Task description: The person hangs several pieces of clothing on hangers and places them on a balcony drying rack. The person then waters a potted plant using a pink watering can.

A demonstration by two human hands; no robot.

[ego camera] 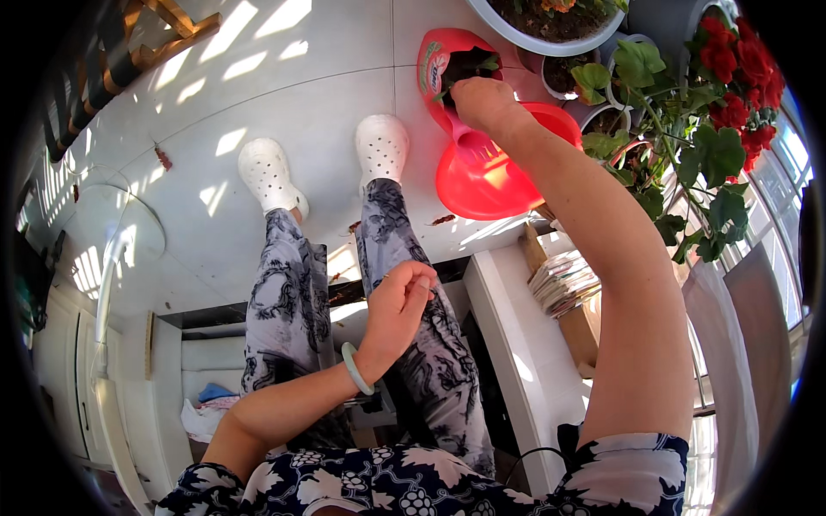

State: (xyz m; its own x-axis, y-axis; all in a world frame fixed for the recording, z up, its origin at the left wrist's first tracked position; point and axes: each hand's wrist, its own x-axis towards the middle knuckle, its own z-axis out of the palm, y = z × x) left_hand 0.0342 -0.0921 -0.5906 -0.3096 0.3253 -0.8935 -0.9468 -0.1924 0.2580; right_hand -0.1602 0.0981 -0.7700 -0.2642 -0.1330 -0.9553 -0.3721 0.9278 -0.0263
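My right hand point(483, 103) reaches into a red plastic bottle cut open as a planter point(433, 55), with dark soil point(468, 64) and a few green leaves inside. Its fingertips are hidden. Just below it lies a pink hand rake point(470, 142), tines over a red plastic basin point(477, 193); the rake's handle runs up to the planter beside my fingers, and whether I grip it cannot be told. My left hand point(400, 309), a pale bangle point(357, 367) on its wrist, hovers over my leg with fingers curled and thumb against them, nothing visible inside.
Potted plants crowd the upper right: a large round pot point(555, 46), smaller pots, and red-flowered geraniums point(732, 109). Stacked papers point(564, 284) sit on a white ledge point(510, 361) at right. A white stand point(106, 290) and a wooden-framed chair point(174, 39) are at left.
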